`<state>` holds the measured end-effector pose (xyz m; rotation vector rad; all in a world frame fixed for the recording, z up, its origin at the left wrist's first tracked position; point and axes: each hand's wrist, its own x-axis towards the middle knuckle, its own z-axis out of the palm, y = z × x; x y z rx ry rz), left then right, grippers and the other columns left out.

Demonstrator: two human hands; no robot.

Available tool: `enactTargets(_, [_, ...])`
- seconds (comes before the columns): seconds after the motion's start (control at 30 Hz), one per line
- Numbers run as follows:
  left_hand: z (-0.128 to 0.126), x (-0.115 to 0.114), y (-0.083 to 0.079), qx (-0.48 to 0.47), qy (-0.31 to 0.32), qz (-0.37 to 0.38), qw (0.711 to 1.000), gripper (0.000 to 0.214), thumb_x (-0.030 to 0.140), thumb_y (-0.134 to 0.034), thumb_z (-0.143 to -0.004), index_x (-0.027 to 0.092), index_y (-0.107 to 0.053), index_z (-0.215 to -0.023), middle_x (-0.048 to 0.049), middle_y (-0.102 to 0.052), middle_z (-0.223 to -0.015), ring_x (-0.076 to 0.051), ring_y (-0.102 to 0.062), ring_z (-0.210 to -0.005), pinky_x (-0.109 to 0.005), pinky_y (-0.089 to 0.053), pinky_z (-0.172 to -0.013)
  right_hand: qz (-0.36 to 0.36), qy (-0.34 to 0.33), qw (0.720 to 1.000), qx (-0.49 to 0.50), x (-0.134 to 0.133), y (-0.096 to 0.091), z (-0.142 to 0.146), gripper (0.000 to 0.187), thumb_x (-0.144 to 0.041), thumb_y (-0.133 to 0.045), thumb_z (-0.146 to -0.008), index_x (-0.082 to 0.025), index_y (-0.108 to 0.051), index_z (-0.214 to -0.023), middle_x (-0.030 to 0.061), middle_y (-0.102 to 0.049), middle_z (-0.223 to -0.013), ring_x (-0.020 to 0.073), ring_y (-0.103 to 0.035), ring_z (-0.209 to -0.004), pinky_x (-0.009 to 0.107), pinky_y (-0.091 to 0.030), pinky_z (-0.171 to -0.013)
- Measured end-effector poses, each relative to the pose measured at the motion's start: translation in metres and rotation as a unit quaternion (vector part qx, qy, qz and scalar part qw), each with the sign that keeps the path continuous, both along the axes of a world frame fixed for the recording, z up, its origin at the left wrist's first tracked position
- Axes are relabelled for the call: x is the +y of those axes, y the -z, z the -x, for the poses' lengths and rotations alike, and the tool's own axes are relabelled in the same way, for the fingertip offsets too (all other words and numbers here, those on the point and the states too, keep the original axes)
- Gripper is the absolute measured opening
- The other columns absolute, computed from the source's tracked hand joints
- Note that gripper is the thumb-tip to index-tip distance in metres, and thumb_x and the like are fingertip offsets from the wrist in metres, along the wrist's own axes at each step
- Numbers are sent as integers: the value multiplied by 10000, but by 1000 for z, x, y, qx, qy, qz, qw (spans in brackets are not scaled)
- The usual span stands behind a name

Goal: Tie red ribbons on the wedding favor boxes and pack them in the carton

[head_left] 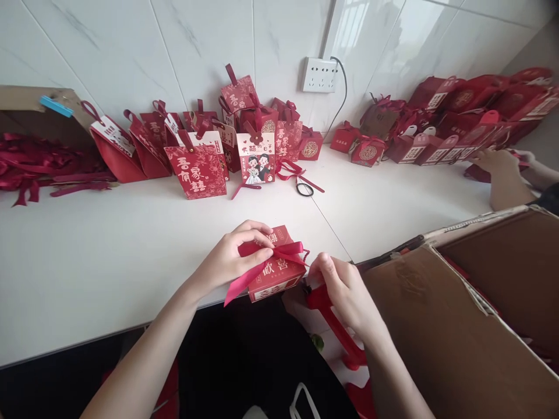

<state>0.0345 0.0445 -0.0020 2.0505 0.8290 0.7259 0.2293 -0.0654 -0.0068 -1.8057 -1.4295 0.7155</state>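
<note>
A red gift box [282,280] with gold characters sits at the counter's front edge, its near end reaching slightly past it. Across its top lies a red satin ribbon [289,250] tied in a bow, one wide tail hanging down at the left. My left hand [238,256] rests over the box, thumb and fingers pinched on the bow near its knot. Just right of the box, my right hand [343,285] is closed in a pinch on a thin end of the ribbon. The tips of its fingers are partly hidden.
Red gift bags [196,169] and small boxes [368,150] line the wall. Loose ribbons [48,163] fill a carton at left. A black ring [304,190] lies mid-counter. An open cardboard box [419,302] stands right. Another person's hands [495,166] work at far right.
</note>
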Motion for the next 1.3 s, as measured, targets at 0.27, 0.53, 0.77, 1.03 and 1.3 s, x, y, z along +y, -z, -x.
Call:
enactTargets(0.27, [0, 1, 1, 3, 3, 20, 1000, 124, 327, -612, -794, 220, -675, -795, -48, -602, -1106, -220, -554, -1131, -362, -414, -1018, -69, -61, 993, 79, -5, 8, 10, 331, -394, -471, -901, -194, -427, -641, -31, -448, -598, 99, -385, -549, 218, -332, -517])
enactTargets(0.53, [-2, -1, 2, 0, -18, 33, 999, 98, 306, -628, -758, 220, -669, -739, -41, -601, -1085, -228, -562, -1110, -380, -405, -1018, -79, -110, 990, 29, -6, 9, -2, 300, -330, -446, -909, -194, -437, -641, -22, -478, -619, 106, -417, -573, 221, -348, -544])
enactTargets(0.77, [-5, -3, 3, -16, -28, 33, 999, 104, 309, -620, -755, 216, -656, -722, -48, -605, -1076, -236, -575, -1094, -396, -417, -1006, -51, -77, 994, 58, 8, -2, -14, 367, -411, -387, -901, -194, -449, -611, -33, -411, -565, 107, -369, -537, 230, -322, -510])
enactTargets(1.03, [1, -20, 16, -160, -247, -33, 955, 378, 454, -578, -769, 222, -524, -1063, -69, -554, -1166, -225, -512, -1149, -349, -446, -925, -54, -69, 994, 57, 41, -3, 8, 405, -513, -471, -860, -198, -402, -616, -45, -412, -576, 102, -373, -557, 223, -298, -515])
enactTargets(1.3, [9, -36, 4, 7, -248, 115, 962, 446, 542, -427, -842, 206, -307, -575, 47, -300, -530, -102, -320, -481, -235, -273, -450, -14, -37, 994, 100, 60, -4, 9, 496, -597, -400, -855, -211, -280, -568, -51, -273, -555, 95, -262, -521, 247, -224, -484])
